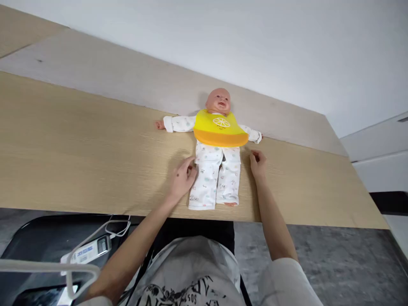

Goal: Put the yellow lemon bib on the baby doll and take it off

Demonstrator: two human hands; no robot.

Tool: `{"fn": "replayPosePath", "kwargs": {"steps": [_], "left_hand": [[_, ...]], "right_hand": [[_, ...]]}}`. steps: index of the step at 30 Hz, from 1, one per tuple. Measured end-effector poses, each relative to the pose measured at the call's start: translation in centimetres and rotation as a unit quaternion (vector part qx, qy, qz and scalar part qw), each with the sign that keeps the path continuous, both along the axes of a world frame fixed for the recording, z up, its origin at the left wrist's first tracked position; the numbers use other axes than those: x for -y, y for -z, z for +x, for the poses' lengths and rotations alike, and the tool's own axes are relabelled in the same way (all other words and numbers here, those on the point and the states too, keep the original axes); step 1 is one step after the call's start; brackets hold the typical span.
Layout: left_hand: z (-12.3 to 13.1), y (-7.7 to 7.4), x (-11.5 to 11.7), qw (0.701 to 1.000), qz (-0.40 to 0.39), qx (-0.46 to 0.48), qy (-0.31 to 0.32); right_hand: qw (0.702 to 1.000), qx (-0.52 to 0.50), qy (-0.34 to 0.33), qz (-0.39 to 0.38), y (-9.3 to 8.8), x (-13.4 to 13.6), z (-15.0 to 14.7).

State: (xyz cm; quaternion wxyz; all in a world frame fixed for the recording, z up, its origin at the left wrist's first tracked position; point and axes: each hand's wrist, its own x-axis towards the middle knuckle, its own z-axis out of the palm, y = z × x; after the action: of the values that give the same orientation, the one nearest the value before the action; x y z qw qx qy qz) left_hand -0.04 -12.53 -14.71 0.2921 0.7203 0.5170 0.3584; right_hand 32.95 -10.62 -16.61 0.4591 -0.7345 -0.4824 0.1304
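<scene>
A baby doll lies on its back on the wooden table, arms stretched out to both sides. It wears a white printed top and white printed trousers. Over its chest is a yellow bib with an orange lower pocket and a white citrus-slice print. My left hand rests beside the doll's trouser leg, thumb and fingers apart, holding nothing; whether its fingertips touch the cloth I cannot tell. To the right of the doll, my right hand is on the tabletop, loosely curled with a gap between the fingers, nothing in it.
The table runs along a white wall. Below its front edge at left, a black chair seat holds a white device with a small screen, a phone and a white cable.
</scene>
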Motion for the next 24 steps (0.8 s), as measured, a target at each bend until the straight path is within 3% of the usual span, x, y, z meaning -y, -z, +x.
{"fn": "replayPosePath", "kwargs": {"steps": [3,5,6,8,10,13,16,21,24], "left_hand": [[-1.3,-0.3,4.1,0.989,0.134,-0.039,0.048],[-2.3,-0.4,7.4,0.961,0.237,-0.121,0.081],[-2.7,-0.3,9.0,0.938,0.282,-0.156,0.129],[-2.9,0.0,11.8,0.907,0.319,-0.202,0.190],[-2.4,0.4,13.6,0.903,0.319,-0.217,0.190],[-0.9,0.9,14.7,0.915,0.322,-0.215,0.114],[0.3,1.2,14.8,0.921,0.315,-0.224,0.048],[1.2,1.3,14.6,0.920,0.288,-0.266,0.015],[1.9,1.4,14.5,0.922,0.257,-0.289,0.015]], "right_hand": [[0.998,-0.034,-0.021,0.047,-0.6,2.7,-2.3],[0.995,-0.045,-0.080,0.051,-1.2,5.5,-3.6],[0.991,-0.038,-0.112,0.056,-1.4,7.2,-4.1],[0.981,-0.004,-0.186,0.058,-1.8,10.3,-4.7],[0.966,0.037,-0.247,0.065,-1.8,12.9,-4.9],[0.946,0.113,-0.300,0.048,-1.2,14.9,-5.2],[0.933,0.183,-0.306,0.039,-0.8,15.3,-6.1],[0.928,0.227,-0.295,0.022,-1.4,15.0,-7.0],[0.916,0.237,-0.324,-0.002,-1.8,15.0,-6.7]]}}
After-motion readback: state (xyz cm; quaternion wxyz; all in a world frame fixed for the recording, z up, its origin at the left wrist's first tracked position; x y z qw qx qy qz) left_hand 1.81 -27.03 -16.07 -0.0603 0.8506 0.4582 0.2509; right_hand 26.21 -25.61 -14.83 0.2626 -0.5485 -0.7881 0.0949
